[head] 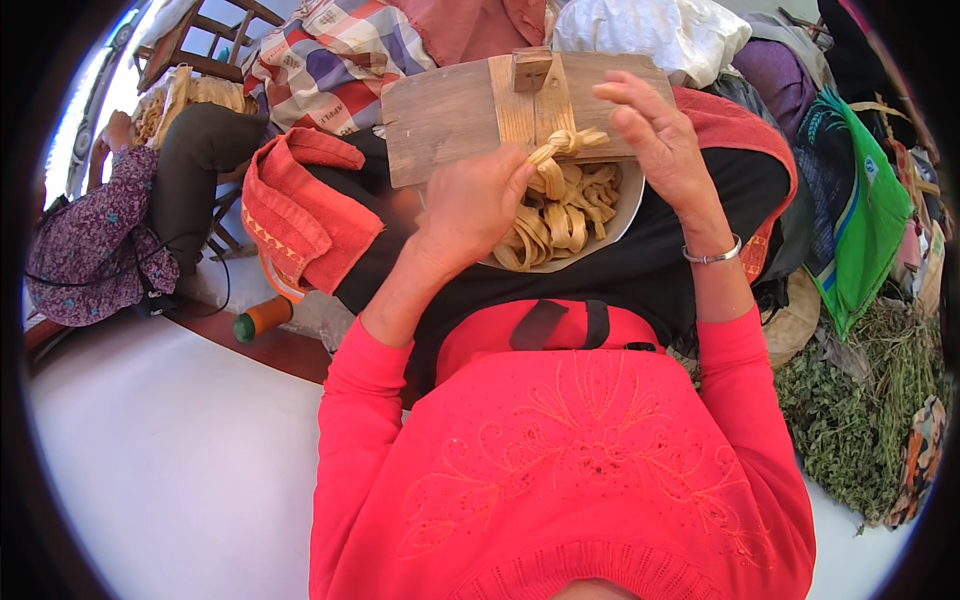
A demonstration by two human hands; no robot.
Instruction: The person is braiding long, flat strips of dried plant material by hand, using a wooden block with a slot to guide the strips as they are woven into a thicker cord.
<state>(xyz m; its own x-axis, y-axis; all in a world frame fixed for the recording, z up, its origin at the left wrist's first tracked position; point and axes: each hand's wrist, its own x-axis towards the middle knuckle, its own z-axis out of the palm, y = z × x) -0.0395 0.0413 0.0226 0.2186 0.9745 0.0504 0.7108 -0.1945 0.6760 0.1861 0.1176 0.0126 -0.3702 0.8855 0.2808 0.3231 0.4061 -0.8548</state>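
My left hand (472,202), slightly blurred, grips a knotted bundle of tan plant-fibre strips (566,144) between thumb and fingers. Beneath it, a pale basin (630,206) on my lap holds several coiled bundles of the same strips (562,225). My right hand (660,142) is raised with its fingers apart and nothing in it, to the right of the knot. Behind both hands a wooden board (442,116) lies across the far part of the basin. A small wooden block (532,69) stands at the board's far edge.
Red towels (315,202) drape over my knees. Another person's patterned sleeve (112,225) is at left, near a wooden chair (202,45). An orange thread spool (262,319) lies on the floor. Sacks (645,34), a green bag (862,217) and dried plants (840,405) crowd the right.
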